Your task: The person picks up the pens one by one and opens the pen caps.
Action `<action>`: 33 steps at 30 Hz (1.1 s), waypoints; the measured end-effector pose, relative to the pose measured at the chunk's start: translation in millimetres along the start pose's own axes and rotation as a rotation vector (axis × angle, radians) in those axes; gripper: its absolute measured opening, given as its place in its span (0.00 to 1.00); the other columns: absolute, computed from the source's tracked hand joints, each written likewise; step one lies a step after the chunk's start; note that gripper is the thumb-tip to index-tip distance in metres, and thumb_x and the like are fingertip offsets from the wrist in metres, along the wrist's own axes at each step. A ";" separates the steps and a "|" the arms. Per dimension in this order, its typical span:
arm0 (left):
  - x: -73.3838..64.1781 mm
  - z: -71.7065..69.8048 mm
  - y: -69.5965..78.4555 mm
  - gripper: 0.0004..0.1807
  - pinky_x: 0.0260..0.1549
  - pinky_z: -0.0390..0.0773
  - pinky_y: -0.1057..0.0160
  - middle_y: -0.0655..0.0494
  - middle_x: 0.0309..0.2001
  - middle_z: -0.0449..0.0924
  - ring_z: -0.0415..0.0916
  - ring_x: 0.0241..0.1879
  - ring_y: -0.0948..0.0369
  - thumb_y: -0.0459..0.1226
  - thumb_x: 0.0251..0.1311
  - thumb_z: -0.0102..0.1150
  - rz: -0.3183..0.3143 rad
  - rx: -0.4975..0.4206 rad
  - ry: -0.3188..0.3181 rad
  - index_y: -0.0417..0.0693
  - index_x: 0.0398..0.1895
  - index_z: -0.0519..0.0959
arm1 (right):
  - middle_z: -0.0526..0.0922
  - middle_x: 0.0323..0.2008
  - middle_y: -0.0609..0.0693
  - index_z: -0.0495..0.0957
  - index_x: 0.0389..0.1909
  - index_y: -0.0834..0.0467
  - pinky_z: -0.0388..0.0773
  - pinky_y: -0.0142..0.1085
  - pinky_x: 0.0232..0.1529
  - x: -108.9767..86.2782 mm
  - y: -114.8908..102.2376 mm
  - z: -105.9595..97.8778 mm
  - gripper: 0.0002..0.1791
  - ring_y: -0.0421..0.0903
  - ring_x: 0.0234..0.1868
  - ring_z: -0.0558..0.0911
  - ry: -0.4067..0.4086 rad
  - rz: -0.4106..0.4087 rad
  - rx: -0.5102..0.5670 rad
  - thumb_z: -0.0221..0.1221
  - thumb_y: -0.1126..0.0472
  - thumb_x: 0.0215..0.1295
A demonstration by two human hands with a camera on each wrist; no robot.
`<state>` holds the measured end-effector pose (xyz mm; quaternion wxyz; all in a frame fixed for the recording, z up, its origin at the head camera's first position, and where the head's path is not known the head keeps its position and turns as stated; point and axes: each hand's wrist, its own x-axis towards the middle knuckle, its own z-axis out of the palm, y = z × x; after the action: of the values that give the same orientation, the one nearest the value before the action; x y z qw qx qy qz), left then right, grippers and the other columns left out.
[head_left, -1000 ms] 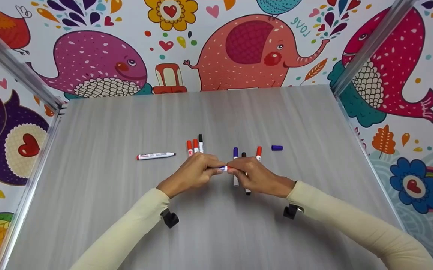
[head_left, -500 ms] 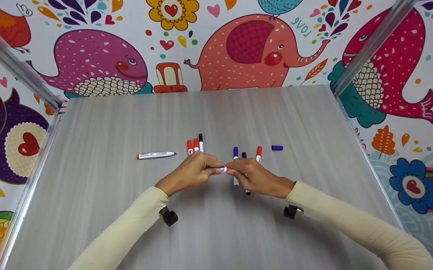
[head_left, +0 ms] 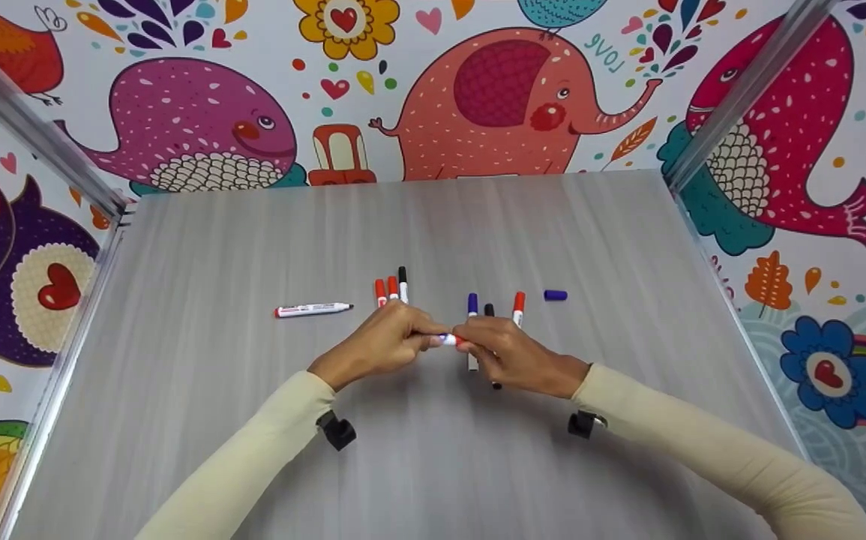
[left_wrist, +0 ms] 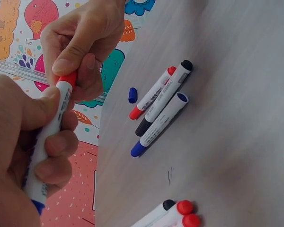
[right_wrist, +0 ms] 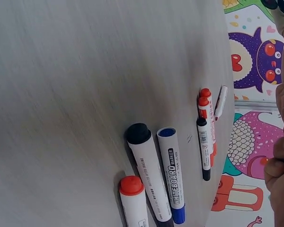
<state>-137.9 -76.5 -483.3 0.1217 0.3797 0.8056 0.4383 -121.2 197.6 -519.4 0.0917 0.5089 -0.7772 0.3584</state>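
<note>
- Counting eight markers: one in hand, seven on table (head_left: pixel 433 465). Plus one loose blue cap (head_left: pixel 555 295), lying beyond right hand (head_left: pixel 515 352) and off to its right.
- Gripping held marker (left_wrist: pixel 51 126) round the body with left hand (head_left: pixel 382 341), fingers curled; blue end (left_wrist: pixel 38 206) poking out of the fist.
- Pinching red cap (left_wrist: pixel 67 79) of same marker with right hand. Located between both hands, in front of the person.
- Just beyond left hand, side by side, counting three: outer red marker (head_left: pixel 381 292), inner red marker (head_left: pixel 393 287), left-trio black marker (head_left: pixel 403 285).
- Left of left hand: one uncapped marker (head_left: pixel 314 310), red at outer end, dark tip toward the hand.
- Below right hand, counting three: right-trio blue marker (left_wrist: pixel 160 124), right-trio black marker (left_wrist: pixel 164 99), right-trio red marker (left_wrist: pixel 153 92).
- Around: printed wall (head_left: pixel 492 105) past the table's far edge; black fitting on each wrist.
- Blocked in head view: near ends of left trio behind left hand, parts of right trio behind right hand.
- Cut off: left trio at bottom of left-wrist view; hands at edge of right-wrist view.
- Can't tell how fully red cap is seated. Can't read print on held marker.
</note>
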 end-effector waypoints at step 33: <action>-60.8 -22.4 -53.8 0.08 0.41 0.84 0.59 0.58 0.39 0.90 0.82 0.38 0.62 0.33 0.63 0.79 -0.201 0.153 0.209 0.44 0.43 0.92 | 0.80 0.49 0.55 0.89 0.56 0.65 0.77 0.26 0.50 -38.1 32.5 -26.6 0.17 0.50 0.47 0.80 0.188 0.225 0.038 0.72 0.73 0.67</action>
<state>-135.5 -151.6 -521.5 0.0512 0.2577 0.8788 0.3984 -137.3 249.9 -534.5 0.1137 0.3847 -0.8103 0.4272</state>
